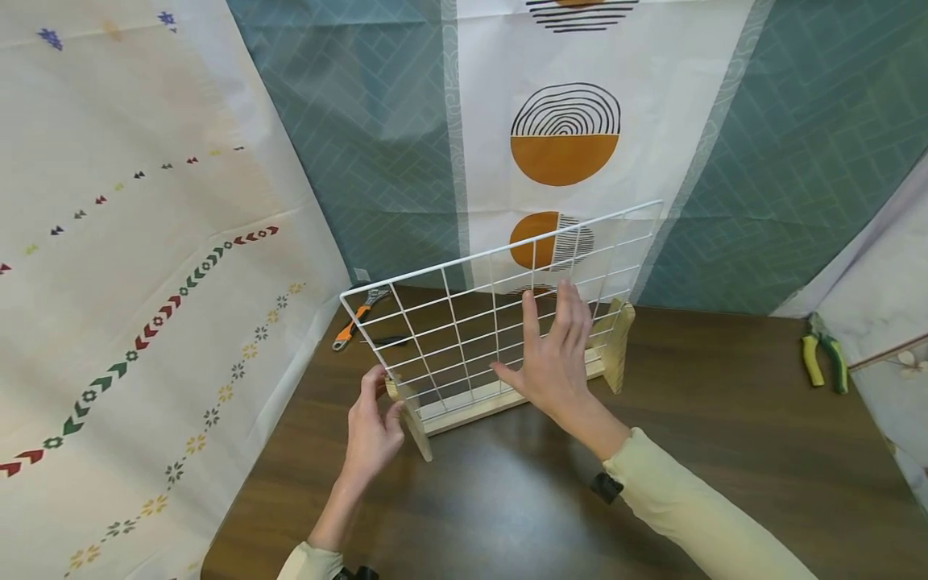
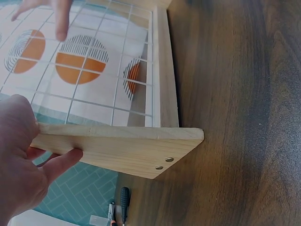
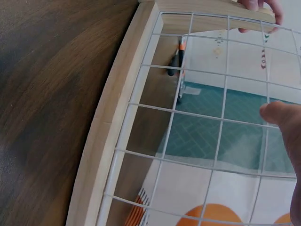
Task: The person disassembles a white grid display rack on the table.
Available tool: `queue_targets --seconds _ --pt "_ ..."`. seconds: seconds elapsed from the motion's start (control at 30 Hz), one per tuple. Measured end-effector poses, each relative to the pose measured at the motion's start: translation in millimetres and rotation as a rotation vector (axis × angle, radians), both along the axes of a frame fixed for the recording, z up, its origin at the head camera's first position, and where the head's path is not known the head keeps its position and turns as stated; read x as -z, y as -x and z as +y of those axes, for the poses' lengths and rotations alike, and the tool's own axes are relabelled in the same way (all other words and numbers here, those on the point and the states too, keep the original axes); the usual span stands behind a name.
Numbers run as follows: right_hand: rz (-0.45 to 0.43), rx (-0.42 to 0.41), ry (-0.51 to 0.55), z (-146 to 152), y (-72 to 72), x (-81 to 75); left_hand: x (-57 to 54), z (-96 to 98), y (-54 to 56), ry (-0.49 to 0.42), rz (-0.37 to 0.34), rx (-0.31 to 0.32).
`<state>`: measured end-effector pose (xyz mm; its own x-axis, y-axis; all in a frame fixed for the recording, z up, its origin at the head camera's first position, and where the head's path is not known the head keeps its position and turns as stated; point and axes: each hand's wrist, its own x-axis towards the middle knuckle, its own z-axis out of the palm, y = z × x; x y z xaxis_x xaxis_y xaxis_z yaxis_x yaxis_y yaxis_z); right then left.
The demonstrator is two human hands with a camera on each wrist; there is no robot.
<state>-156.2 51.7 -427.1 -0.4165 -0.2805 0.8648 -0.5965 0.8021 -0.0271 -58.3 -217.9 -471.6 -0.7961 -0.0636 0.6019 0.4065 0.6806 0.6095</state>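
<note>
A white wire grid panel stands tilted in a wooden frame, made of a left end piece, a right end piece and a base rail along the bottom. My left hand grips the upper part of the left end piece, its thumb and fingers on opposite sides of the wood. Two metal fastener heads show on that end piece in the left wrist view. My right hand is spread with straight fingers in front of the grid; whether it touches the wires I cannot tell.
Behind the grid, on the brown table, lie an orange-handled adjustable wrench and a dark screwdriver. Green-and-yellow pliers lie at the far right. A patterned curtain hangs close behind the table.
</note>
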Motion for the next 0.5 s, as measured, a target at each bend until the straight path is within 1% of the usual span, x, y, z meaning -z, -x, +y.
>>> queue_targets --seconds 0.07,0.33,0.5 --pt "0.002 0.031 0.002 -2.7 1.9 2.7 -0.2 0.3 -0.1 0.004 0.000 -0.004" --pt "0.020 0.088 0.041 -14.6 6.5 10.1 -0.1 -0.9 -0.7 -0.002 -0.010 -0.005" --pt "0.009 0.136 0.098 -18.8 6.9 11.3 -0.1 0.5 0.4 -0.001 -0.015 -0.008"
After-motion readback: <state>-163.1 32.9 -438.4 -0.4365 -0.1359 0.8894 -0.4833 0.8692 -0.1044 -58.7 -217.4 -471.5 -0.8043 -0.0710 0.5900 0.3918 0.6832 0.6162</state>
